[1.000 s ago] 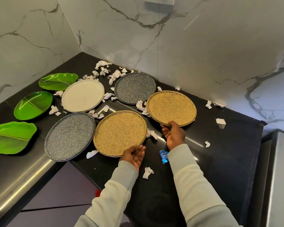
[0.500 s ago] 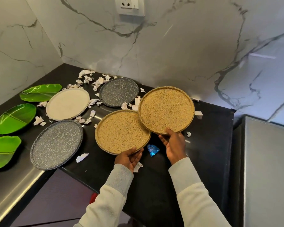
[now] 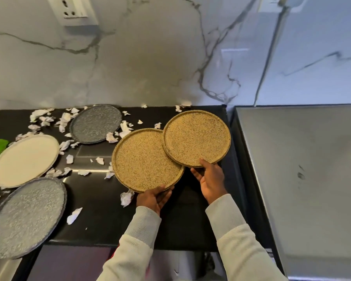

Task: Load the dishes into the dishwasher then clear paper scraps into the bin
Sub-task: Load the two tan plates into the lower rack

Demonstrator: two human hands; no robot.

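Rim of round, speckled tan plate [image 3: 146, 159] was pinched in left grip [image 3: 154, 198]; matching plate [image 3: 197, 136], overlapping it, was pinched in right grip [image 3: 211, 182].

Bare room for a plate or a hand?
Free: black counter strip between near grey plate and left hand gripping left tan plate, few scraps; grey appliance top beside right hand holding right tan plate. Crowded: paper scraps around far grey plate, white plate.

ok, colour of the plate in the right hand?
Tan-gold with dark speckles: the plate gripped by the right hand, clearest in the head view.
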